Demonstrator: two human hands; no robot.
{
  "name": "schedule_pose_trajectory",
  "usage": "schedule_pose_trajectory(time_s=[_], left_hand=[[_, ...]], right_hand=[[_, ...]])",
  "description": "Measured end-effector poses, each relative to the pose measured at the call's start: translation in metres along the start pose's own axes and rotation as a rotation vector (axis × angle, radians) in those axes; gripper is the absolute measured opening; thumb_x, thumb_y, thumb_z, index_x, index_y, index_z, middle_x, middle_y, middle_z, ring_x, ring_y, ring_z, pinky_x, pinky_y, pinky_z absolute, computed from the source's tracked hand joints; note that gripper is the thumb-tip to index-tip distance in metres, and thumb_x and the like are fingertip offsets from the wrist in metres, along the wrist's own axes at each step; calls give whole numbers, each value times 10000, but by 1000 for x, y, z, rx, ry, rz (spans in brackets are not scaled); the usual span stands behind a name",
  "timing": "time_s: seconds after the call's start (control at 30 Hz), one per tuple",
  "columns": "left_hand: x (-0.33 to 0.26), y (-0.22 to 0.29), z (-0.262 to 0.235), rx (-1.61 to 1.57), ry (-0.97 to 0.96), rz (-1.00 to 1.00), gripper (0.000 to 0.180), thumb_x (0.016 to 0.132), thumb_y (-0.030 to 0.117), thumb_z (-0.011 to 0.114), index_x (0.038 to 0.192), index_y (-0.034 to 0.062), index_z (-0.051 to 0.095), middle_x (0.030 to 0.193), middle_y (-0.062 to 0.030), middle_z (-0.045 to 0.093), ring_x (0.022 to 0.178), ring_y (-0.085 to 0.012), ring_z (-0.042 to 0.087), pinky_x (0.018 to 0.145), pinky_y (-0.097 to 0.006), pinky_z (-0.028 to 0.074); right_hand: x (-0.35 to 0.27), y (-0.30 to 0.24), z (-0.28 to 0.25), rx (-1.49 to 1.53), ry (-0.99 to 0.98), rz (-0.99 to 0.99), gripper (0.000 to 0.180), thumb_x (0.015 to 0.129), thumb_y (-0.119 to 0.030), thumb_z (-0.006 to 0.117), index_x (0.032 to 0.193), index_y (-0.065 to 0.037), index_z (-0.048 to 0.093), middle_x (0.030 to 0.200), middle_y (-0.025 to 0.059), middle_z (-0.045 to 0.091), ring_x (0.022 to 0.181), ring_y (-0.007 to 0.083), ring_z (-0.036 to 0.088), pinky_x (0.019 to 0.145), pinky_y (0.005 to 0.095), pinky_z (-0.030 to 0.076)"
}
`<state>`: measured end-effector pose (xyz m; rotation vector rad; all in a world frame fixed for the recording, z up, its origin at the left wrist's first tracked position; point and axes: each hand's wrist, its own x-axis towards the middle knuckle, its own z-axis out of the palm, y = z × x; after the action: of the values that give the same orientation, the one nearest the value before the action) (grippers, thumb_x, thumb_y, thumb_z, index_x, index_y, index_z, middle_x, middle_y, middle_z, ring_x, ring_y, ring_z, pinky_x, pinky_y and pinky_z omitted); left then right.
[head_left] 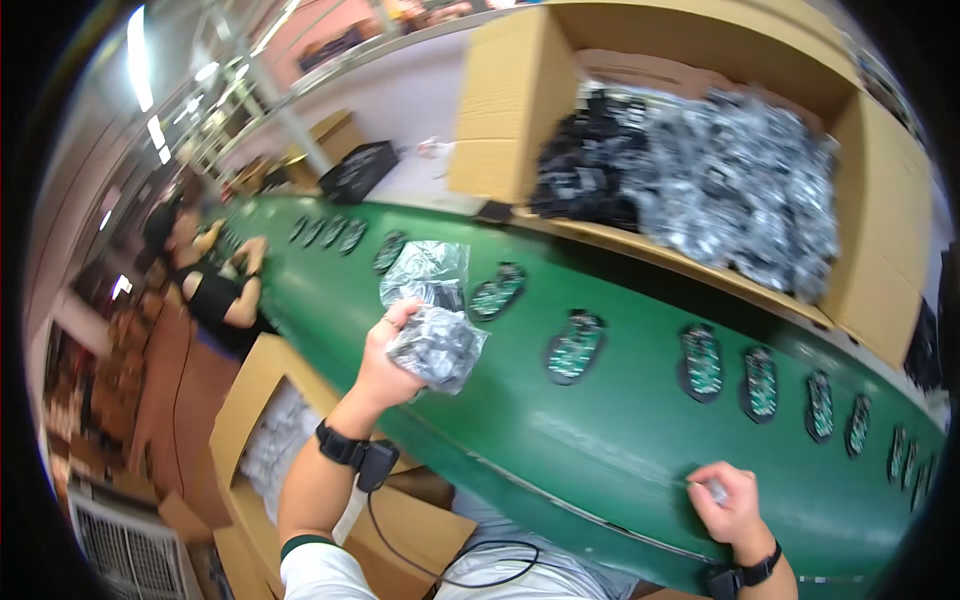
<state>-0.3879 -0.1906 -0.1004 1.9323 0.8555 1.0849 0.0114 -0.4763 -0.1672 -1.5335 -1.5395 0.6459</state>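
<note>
My left hand [388, 362] is raised over the green belt, its fingers closed round a crinkled clear plastic bag [440, 350] with something grey or dark inside. Just beyond it shows a second clear bag [428, 272], also with dark contents; I cannot tell whether the hand holds it too. Low on the right, near the belt's front edge, my right hand [728, 503] is curled closed. Something small and pale shows between its fingers, too small to name. Green circuit boards in dark oval casings [576, 347] lie in a spaced row along the belt [520, 420].
Beyond the belt stands a large cardboard box [500, 110] full of bagged parts. Another open carton [240, 400] with pale bagged items sits at my left. Further along, a co-worker [215, 285] reaches over the belt. A black bin [358, 172] stands at the back.
</note>
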Motion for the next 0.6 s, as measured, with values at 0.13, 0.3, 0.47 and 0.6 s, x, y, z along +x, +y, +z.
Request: schedule_pose_trajectory(time_s=[0.13, 0.3, 0.47, 0.6], left_hand=[[-14, -57, -71, 605, 205, 3, 618, 671, 215, 861, 1218, 90, 602, 1117, -185, 681, 1016, -365, 679, 898, -430, 542], [5, -90, -109, 1039, 105, -360, 831, 703, 379, 836, 1423, 176, 474, 1245, -289, 586, 1072, -443, 643, 937, -476, 540], [30, -84, -98, 1153, 47, -462, 1102, 692, 470, 858, 1601, 303, 257, 1569, -345, 266, 1394, -560, 363, 1072, -639, 405], [28, -68, -76, 1450, 0, -147, 1047, 735, 415, 846, 1601, 351, 260, 1657, -263, 120, 1488, -515, 225, 1160, -672, 241]], right_hand=[[1, 11, 3, 127, 97, 176, 36, 874, -39, 670, 884, -6, 659, 658, -10, 601, 559, 59, 529, 515, 235, 394], [5, 18, 6, 297, 166, 252, 31, 909, -20, 640, 920, 8, 633, 683, -56, 531, 594, 17, 431, 526, 207, 318], [4, 12, 7, 256, 179, 289, 45, 924, -34, 636, 938, 8, 628, 723, -58, 542, 613, 10, 434, 532, 203, 317], [5, 7, 11, 143, 191, 272, 51, 919, -48, 654, 925, 0, 640, 701, -63, 542, 603, 15, 443, 531, 210, 334]])
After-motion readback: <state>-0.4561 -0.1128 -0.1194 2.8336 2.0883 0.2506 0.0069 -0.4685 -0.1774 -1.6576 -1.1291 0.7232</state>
